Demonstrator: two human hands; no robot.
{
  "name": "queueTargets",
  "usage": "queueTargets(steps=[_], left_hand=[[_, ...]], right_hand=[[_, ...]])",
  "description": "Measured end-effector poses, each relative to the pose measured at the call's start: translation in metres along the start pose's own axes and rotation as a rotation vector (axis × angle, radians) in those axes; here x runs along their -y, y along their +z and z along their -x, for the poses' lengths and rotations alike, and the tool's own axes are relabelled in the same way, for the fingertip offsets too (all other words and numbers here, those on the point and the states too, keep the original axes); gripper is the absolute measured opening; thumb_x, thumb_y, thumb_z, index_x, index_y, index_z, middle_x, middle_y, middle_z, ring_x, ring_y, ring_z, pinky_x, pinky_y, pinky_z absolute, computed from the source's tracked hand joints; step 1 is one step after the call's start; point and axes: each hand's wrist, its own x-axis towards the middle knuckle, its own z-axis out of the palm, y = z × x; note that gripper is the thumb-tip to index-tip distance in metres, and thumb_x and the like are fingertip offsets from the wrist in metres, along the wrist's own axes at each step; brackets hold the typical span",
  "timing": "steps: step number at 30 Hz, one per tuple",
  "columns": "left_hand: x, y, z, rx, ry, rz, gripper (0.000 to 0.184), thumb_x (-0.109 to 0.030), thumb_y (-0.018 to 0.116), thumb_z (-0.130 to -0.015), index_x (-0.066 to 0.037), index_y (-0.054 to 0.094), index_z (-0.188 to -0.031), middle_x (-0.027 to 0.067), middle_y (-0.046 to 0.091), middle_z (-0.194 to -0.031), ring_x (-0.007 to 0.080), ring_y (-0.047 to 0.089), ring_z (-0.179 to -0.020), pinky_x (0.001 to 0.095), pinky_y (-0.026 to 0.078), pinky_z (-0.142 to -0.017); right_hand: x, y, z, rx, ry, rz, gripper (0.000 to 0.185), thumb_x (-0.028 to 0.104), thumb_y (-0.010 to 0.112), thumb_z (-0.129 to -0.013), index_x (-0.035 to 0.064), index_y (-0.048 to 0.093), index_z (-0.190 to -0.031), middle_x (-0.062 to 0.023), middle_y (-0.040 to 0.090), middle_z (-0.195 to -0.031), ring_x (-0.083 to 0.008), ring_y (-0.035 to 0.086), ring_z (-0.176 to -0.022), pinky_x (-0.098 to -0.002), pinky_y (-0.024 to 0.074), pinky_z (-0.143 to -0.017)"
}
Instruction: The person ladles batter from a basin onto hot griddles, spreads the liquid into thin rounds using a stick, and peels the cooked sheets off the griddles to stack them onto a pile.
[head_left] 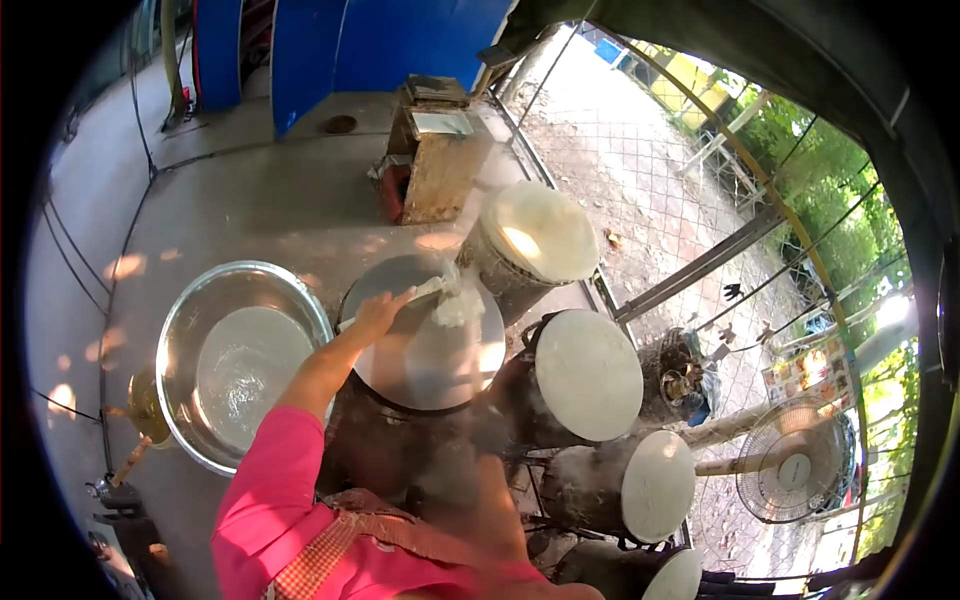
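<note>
My left hand (378,314) reaches over a round, flat griddle (400,370) with a grey top. Its fingers look closed round a pale stick (426,288), partly covered by the hand. At the stick's far end is a crumpled white, cloth-like piece (458,304), over the griddle's far side. A dark shadow or flat shape lies beside the fingers. Low at the griddle's near right edge is my right hand (490,432), dark and smeared; its fingers cannot be made out. Left of the griddle stands a wide metal basin (172,375) with whitish liquid (245,365) in it.
Right of me stand several drum-like containers with pale round tops (588,375). Another container (540,232), pale-topped, stands behind the griddle. Farther back is a wooden box (440,175). A fan (795,470) and wire mesh (640,180) line the right side.
</note>
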Motion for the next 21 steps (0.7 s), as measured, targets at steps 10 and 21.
queueTargets(steps=[10,21], left_hand=[[0.069,-0.008,0.058,-0.310,-0.017,0.728,0.060,-0.004,0.042,-0.070,-0.009,0.030,-0.129,0.0182,0.050,-0.113,0.0219,0.055,-0.094,0.0299,0.041,-0.076],[0.063,-0.059,0.263,0.024,-0.466,0.794,0.050,-0.007,0.040,-0.073,-0.006,0.039,-0.123,0.0118,0.053,-0.104,0.0106,0.049,-0.072,0.0237,0.040,-0.061]], right_hand=[[0.114,0.046,-0.069,0.090,-0.298,0.351,0.018,0.026,0.050,-0.075,0.0121,0.062,-0.077,-0.0083,0.059,-0.077,-0.0218,0.058,-0.059,-0.0365,0.0462,-0.058],[0.138,0.054,-0.052,0.329,-0.020,0.107,0.048,0.041,0.042,-0.081,-0.0015,0.055,-0.099,-0.0078,0.054,-0.058,-0.0132,0.052,-0.048,-0.0381,0.0470,-0.048]])
